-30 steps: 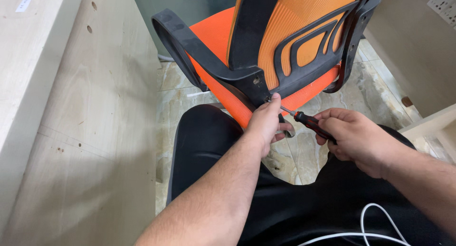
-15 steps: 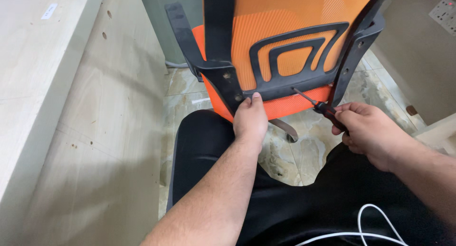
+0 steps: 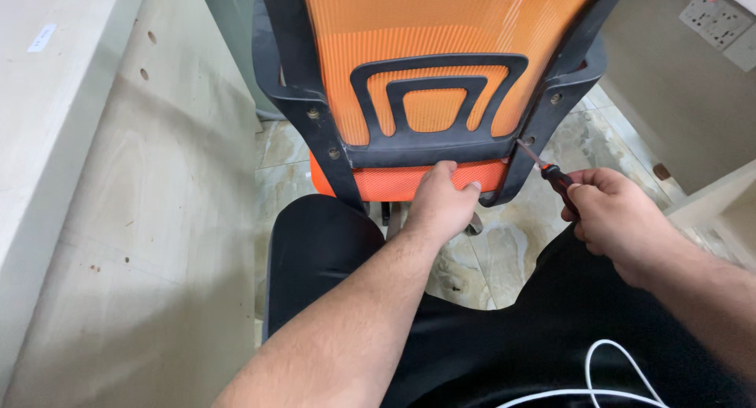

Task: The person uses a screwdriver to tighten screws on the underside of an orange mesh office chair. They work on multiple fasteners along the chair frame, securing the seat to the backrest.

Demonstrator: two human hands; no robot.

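An orange mesh office chair (image 3: 441, 46) with a black plastic back frame stands in front of me, its back facing me. My left hand (image 3: 441, 203) grips the lower edge of the black frame, at the orange seat. My right hand (image 3: 614, 215) is closed around a screwdriver (image 3: 551, 172) with a red and black handle. The screwdriver's tip rests at a screw hole on the frame's right upright (image 3: 524, 144). Screw heads show on the left upright (image 3: 313, 114).
A pale wooden board (image 3: 142, 219) leans at the left. My legs in black trousers (image 3: 488, 345) fill the foreground, with a white cable (image 3: 606, 376) across them. A marbled tile floor (image 3: 504, 250) lies below the chair. A wall socket (image 3: 713, 18) sits at the upper right.
The chair has swung round so its back faces me squarely. My left hand moved from the left upright to the frame's bottom edge. The screwdriver tip went to the right upright.
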